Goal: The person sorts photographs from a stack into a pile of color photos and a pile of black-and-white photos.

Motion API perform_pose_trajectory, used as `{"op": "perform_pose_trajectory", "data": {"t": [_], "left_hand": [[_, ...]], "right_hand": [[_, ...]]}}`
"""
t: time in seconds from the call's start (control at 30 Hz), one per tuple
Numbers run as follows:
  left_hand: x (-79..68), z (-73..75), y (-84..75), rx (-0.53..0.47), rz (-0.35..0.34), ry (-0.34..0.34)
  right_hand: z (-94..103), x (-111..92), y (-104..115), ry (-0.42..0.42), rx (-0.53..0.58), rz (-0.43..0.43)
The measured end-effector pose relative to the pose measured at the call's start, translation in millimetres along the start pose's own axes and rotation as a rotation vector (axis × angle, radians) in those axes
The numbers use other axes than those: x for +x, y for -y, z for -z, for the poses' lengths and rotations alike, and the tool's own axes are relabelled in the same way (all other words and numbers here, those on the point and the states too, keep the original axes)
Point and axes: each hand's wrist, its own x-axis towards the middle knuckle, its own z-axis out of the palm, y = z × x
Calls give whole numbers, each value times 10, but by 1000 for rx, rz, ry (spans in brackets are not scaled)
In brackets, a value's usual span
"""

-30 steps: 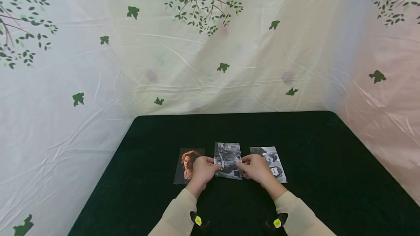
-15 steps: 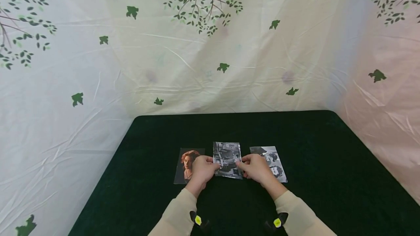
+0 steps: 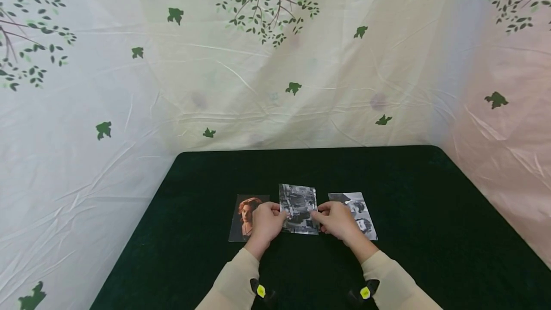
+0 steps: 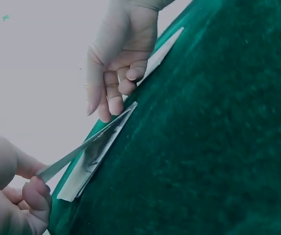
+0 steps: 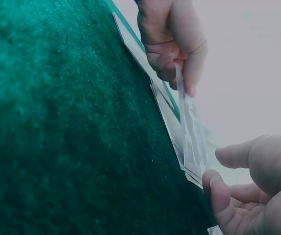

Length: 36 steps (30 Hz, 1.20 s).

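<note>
Between the two hands lies a small stack of black-and-white photo prints. My left hand pinches the left edge of the top photo between thumb and fingers. That edge is raised, so the photo slants above at least one more print, best seen in the wrist views. At the stack's right edge is my right hand; its fingertips touch or nearly touch the prints, and its thumb stands apart from them. A colour portrait photo lies partly behind my left hand, another black-and-white photo behind my right.
A dark green cloth covers the table. Pale fabric walls with printed leaves and branches rise behind and on both sides. Each sleeved forearm carries a dark wrist device with a yellow marker.
The top photo's left side has risen and its far edge has tilted slightly. My left hand has shifted up a little; my right hand has barely moved. Both side photos stay put.
</note>
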Motion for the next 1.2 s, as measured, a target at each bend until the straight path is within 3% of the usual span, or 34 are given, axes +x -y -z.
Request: {"op": "perform_pose_trajectory", "data": {"t": [0.3, 0.57, 0.9, 1.07, 1.2], "left_hand": [[10, 0, -42, -249, 76, 53], [11, 32, -95, -368, 91, 115], [-25, 42, -114, -335, 59, 155], [-58, 55, -138, -283, 5, 112], [-79, 54, -186, -271, -2, 67]], "right_hand": [[37, 30, -3, -54, 30, 12], [88, 81, 0, -156, 101, 2], [138, 99, -16, -144, 314, -38], [166, 73, 18, -131, 369, -55], [196, 30, 31, -115, 390, -61]]}}
